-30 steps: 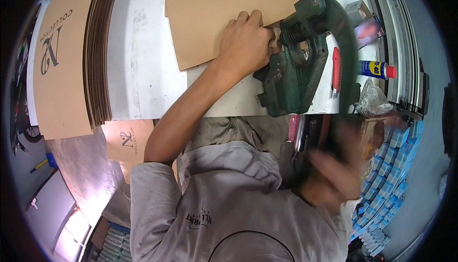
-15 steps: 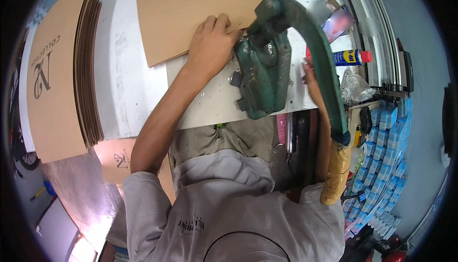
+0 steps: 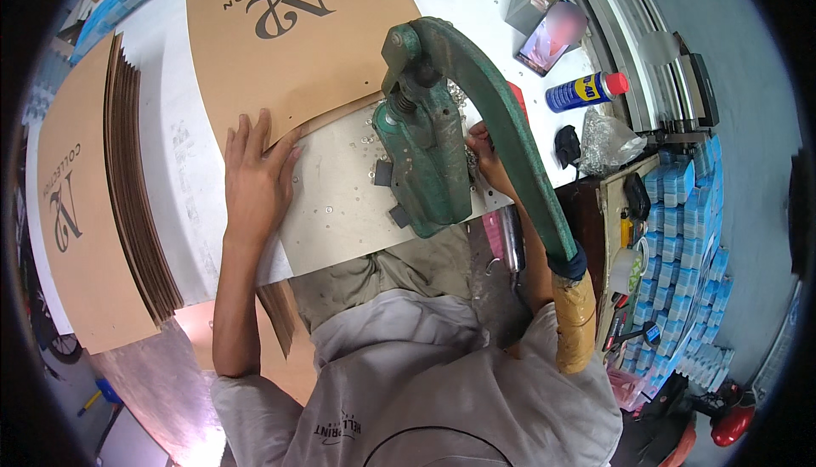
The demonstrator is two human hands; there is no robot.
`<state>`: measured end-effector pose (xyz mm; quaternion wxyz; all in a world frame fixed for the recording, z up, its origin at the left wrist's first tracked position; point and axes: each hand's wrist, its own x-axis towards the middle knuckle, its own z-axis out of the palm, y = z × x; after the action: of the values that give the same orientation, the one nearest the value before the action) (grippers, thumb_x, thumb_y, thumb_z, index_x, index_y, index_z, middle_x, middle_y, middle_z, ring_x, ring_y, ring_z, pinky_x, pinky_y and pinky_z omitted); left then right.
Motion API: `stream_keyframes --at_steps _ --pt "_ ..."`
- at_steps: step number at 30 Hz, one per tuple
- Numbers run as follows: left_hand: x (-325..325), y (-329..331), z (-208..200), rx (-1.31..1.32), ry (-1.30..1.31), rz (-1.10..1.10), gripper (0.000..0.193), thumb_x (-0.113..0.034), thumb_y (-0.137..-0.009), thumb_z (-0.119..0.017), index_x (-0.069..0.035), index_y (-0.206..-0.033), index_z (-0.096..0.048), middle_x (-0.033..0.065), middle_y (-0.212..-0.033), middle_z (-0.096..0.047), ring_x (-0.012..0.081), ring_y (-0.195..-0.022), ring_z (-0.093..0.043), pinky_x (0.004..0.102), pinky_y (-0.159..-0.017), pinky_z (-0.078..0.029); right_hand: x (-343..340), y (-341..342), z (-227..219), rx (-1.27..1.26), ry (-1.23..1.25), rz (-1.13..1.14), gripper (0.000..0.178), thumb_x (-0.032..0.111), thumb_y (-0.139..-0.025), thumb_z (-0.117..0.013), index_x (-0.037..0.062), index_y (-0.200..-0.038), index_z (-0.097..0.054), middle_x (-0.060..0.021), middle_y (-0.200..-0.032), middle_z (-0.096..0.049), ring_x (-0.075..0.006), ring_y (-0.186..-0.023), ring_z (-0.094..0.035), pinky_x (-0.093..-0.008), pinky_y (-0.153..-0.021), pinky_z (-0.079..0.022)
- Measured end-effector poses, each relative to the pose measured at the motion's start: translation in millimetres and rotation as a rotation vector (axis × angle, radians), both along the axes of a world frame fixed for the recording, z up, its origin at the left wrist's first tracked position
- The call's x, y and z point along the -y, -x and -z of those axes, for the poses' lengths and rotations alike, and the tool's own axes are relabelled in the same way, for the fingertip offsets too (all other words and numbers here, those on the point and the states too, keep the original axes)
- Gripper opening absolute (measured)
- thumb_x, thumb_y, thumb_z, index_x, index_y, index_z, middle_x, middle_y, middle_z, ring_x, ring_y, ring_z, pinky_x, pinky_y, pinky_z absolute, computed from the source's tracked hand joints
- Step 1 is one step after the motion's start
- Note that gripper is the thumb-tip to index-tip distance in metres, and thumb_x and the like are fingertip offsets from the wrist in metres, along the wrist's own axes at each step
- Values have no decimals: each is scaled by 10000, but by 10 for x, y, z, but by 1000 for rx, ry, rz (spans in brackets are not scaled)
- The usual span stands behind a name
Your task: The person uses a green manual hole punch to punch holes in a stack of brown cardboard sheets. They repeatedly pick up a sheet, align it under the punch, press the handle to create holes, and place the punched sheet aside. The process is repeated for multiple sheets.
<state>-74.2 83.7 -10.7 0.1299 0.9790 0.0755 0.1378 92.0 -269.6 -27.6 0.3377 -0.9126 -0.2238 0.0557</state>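
Observation:
A flat brown paper bag (image 3: 246, 59) with black print lies on the white table, its near edge lifted a little and showing two small holes. My left hand (image 3: 259, 165) rests on its near left corner, fingers stretched over the paper. To the right of the bag stands a green hand press (image 3: 429, 161), its long curved lever (image 3: 510, 118) reaching toward me and ending in a tape-wrapped handle (image 3: 575, 322). Beyond the press, my right hand (image 3: 486, 157) has its fingers closed beside small metal eyelets (image 3: 470, 161); what they hold is too small to make out.
A stack of brown bags (image 3: 93, 203) lies at the left. On the right are a smartphone (image 3: 551, 38), a grey box (image 3: 531, 4), a blue spray can (image 3: 586, 91) with a red cap, and a clear plastic bag (image 3: 610, 142). Stacked blue packs (image 3: 680, 237) stand lower right.
My left hand has gone from beside the press head to the bag's near left corner. The view has shifted, and my right fingers show more clearly behind the press.

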Motion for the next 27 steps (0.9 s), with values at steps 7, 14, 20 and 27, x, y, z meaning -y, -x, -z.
stream_keyframes --at_steps 7,14,20,27 --pt "-26 -134 116 95 55 69 215 -90 -924 -722 -91 -1128 -790 193 -1477 -575 460 -1400 -487 630 -1182 -336 -43 -99 141 39 21 -23 132 -3 -884 -657 -61 -998 -693 -249 -926 -689 -398 -879 -688 -456 -786 -537" --pt "-9 -72 0 39 -111 29 645 96 -793 -622 -173 -1377 -671 219 -1493 -550 419 -1416 -486 563 -1179 -386 -277 -43 -163 -186 -258 45 130 81 -999 -643 -13 -1083 -674 -78 -884 -677 -171 -790 -628 -331 -721 -503" --pt "-222 -114 -46 -4 -134 7 727 93 -771 -603 -250 -1411 -638 186 -1439 -603 389 -1298 -605 451 -1025 -544 -562 -176 -55 -338 -389 -196 87 54 -941 -727 12 -1011 -756 -10 -919 -731 -67 -788 -619 -271 -714 -524" --pt "-251 -233 25 132 -126 52 566 46 -744 -634 -194 -1246 -738 110 -1330 -678 309 -1143 -673 386 -889 -593 -891 -99 -79 -491 -553 -144 193 104 -939 -750 -1 -1100 -730 -57 -986 -735 -133 -891 -686 -303 -764 -597"
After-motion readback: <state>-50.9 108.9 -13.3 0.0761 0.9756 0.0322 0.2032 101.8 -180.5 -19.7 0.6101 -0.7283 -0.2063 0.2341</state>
